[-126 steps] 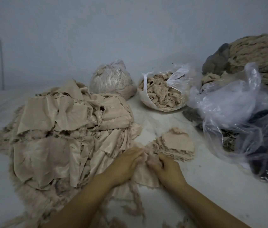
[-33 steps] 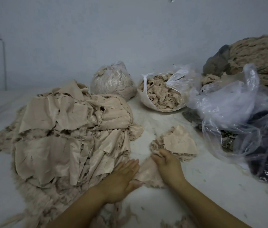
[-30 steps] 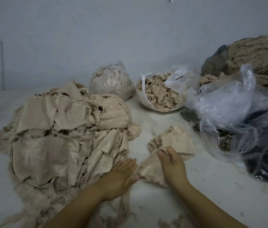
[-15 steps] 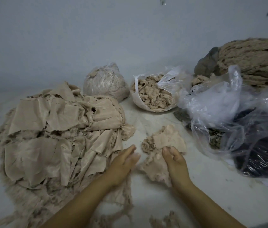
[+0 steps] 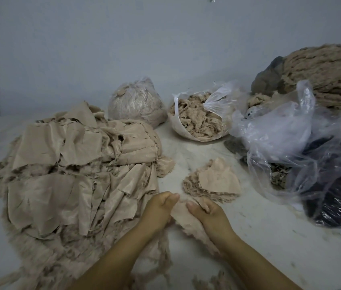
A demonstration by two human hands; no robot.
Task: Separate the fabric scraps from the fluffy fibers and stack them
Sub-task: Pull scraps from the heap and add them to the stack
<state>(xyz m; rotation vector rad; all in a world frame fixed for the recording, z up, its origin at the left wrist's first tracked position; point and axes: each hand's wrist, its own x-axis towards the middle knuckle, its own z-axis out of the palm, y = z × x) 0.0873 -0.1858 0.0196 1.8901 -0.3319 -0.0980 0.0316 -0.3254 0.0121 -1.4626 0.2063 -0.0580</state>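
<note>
Since half a second ago both hands have closed in on one scrap point(image 5: 181, 212), which they now hold between them near the front edge of the floor sheet point(image 5: 270, 237). At far left sits the big pile of fabric and fluff point(image 5: 77, 174). My left hand point(image 5: 159, 210) curls its fingers round the scrap's left edge; my right hand point(image 5: 207, 214) pinches the right edge, just short of the small stack point(image 5: 215, 184). Beyond, an open bag of fibers point(image 5: 196, 120) and crumpled plastic bags point(image 5: 291, 143) lie toward the right edge. Pulling unevenly could tear the scrap or drag fluff onto the stack. No writing or labels can be read.
</note>
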